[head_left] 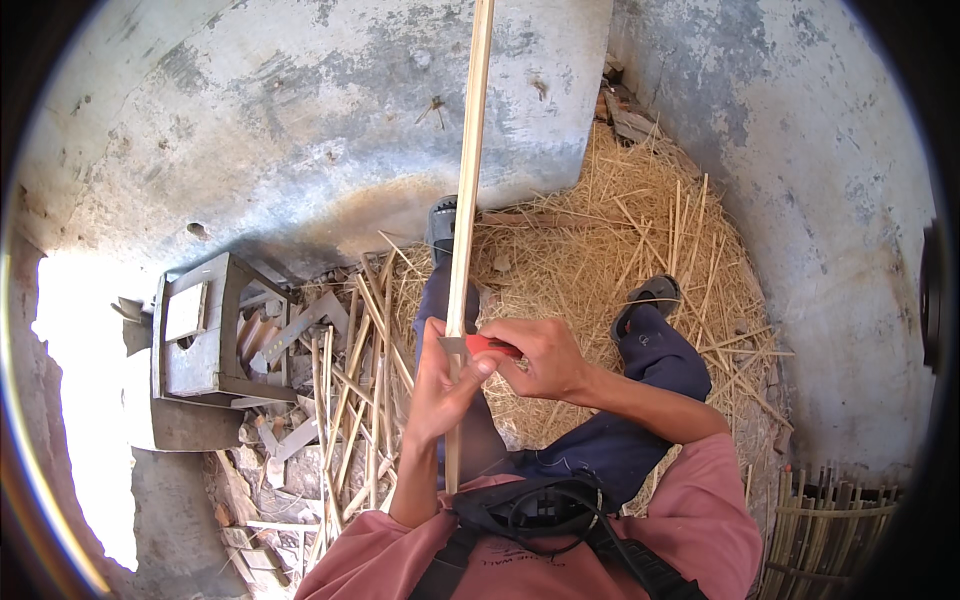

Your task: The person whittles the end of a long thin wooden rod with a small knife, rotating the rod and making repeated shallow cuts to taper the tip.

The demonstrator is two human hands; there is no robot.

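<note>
- Right hand (pixel 545 350): closed on the red handle of a knife (pixel 492 346), its back turned up, the blade pointing left and lying across the stick
- Left hand (pixel 438 392): wrapped round a long pale stick (pixel 469 180) just by the blade, its thumb reaching to the red handle; I cannot tell whether the thumb presses on it
- The stick stands out in front of the body, its far end running past the upper edge, its near end down at the waist
- Behind the hands, a pink shirt (pixel 395 560) with a black strap harness (pixel 545 510) over it
- Dark blue trousers (pixel 565 458), legs spread, with a dark sandal (pixel 443 218) on the left foot and another sandal (pixel 650 297) on the right
- Straw (pixel 560 285) thick on the ground between and beyond the feet, loose thin sticks on its right side
- To the left of the legs, a heap of cut sticks (pixel 375 345), and past it a grey wooden box (pixel 205 330) with an open side
- At the lower right, a basket (pixel 825 520) of upright slats
- All around, a stained, peeling wall (pixel 330 110), with a bright opening (pixel 85 390) at the far left
</note>
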